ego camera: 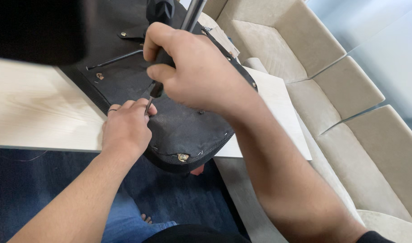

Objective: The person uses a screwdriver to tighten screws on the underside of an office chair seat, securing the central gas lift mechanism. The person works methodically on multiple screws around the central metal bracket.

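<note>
The right hand (192,72) is closed in a full fist around the black handle of a screwdriver (157,87), which stands nearly upright with a slight tilt. Most of the handle is buried in the fist; only a short stretch of it and the thin metal shaft show below. The left hand (125,128) sits just under it, its fingers (136,108) pinched shut around the lower end of the shaft, so the tip and whatever it meets are hidden (a ring shows on one finger).

Both hands work over a black seat (183,126) lying upside down across the near edge of the light wooden counter (39,112), its rounded front overhanging that edge toward the person. The fabric underside carries staples along the rim and a brass screw (183,157) near the overhanging edge; smaller fittings show further back, one by a thin dark rod (113,59). A metal tube (192,13) rises from behind the right hand and is cut off by the top of the view, as is a black faceted piece just beside it.

A dark blurred shape (35,27) fills the top left corner, too close to make out. Beyond the counter's right edge stands a beige sofa (350,99). Below the near edge lie dark blue carpet (44,184), a jeans-clad leg and bare toes, partly hidden by the forearms.
</note>
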